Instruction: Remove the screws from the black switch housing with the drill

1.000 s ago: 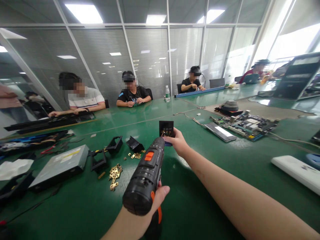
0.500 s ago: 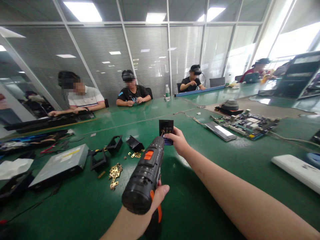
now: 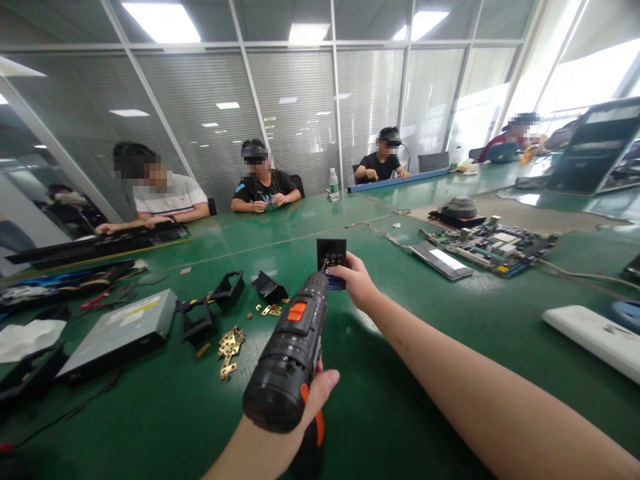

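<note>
My left hand [image 3: 315, 399] is wrapped round the handle of a black cordless drill [image 3: 287, 350] with orange parts. Its bit points away from me and meets, or nearly meets, a small black socket module [image 3: 332, 252] with brass-coloured parts. That module is pinched upright in my right hand [image 3: 358, 280]; my fingers hide its right edge. Left of the drill lie a heap of brass strips [image 3: 231, 345] and a few loose brass pieces [image 3: 273, 310]. Black plastic frames [image 3: 229, 287] stand behind them. Exactly where the bit tip touches is too small to tell.
On the green table [image 3: 400, 413], a silver disc drive [image 3: 123, 333] sits left. A circuit board [image 3: 500, 247], a flat silver device [image 3: 440, 260] and a white case [image 3: 595, 343] lie right. Several people sit across the table, near a water bottle [image 3: 333, 183].
My hands, the drill and the socket module stay almost the same, with a tiny shift of the whole view. Across the table, one person's raised hand has come down onto the blue bar.
</note>
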A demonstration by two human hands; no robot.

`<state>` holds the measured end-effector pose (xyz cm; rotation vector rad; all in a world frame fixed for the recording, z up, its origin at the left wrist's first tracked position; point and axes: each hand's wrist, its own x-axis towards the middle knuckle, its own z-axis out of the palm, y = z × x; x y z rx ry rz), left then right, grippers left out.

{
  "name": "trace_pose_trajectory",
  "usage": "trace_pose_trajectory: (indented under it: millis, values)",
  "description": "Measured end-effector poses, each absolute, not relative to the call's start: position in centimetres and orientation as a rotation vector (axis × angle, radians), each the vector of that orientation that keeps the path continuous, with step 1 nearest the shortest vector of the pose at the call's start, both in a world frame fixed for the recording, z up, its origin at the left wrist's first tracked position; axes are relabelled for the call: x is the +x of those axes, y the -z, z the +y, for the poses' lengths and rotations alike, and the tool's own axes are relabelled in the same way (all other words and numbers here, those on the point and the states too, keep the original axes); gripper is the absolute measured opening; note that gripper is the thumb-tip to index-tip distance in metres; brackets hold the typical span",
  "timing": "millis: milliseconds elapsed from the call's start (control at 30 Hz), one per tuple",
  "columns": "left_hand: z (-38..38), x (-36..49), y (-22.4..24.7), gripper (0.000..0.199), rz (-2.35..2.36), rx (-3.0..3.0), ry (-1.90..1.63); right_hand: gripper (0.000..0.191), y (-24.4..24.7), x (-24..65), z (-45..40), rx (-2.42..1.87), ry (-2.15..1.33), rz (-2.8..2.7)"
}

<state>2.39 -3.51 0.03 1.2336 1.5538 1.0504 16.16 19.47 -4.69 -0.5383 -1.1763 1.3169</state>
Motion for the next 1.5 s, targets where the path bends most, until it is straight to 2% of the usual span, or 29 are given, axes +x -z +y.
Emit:
trace_pose_trajectory:
  millis: [67,267,400,567,700,833,967,1133,1300,1500]
  values:
    - [-3.2,2.1,0.6,0.037,1.548,1.216,-1.105,0.042,4.6,16.2,19.4,-0.54,-1.318,-1.198]
    - [-2.7,1.8,1.7,0.03,1.515,1.286,-1.05,0.055,5.1,16.1,19.7,-0.579,-1.278,-1.255]
    - [-2.8,1.5,1.9,0.037,1.509,1.226,-1.093,0.054,5.2,16.1,19.9,-0.603,-1.27,-1.259]
    - [-3.2,1.7,0.8,0.024,1.481,1.334,-1.046,0.052,4.7,16.1,19.5,-0.602,-1.291,-1.239]
    - [-3.5,2.4,0.4,0.038,1.516,1.168,-1.132,0.049,4.5,16.2,19.4,-0.588,-1.29,-1.244]
    - [-3.1,2.2,1.5,0.025,1.55,1.253,-1.15,0.05,4.6,16.2,19.5,-0.571,-1.291,-1.244]
    - [-2.3,1.6,2.3,0.03,1.488,1.218,-1.173,0.049,4.6,16.2,19.5,-0.575,-1.291,-1.238]
    - [-2.3,1.7,1.8,0.022,1.477,1.267,-1.111,0.047,4.5,16.3,19.4,-0.569,-1.284,-1.239]
    - [-2.6,2.4,1.0,0.026,1.527,1.179,-1.232,0.048,4.6,16.2,19.5,-0.569,-1.28,-1.244]
    - [-2.6,2.5,0.3,0.025,1.555,1.257,-1.201,0.048,4.6,16.1,19.5,-0.56,-1.28,-1.248]
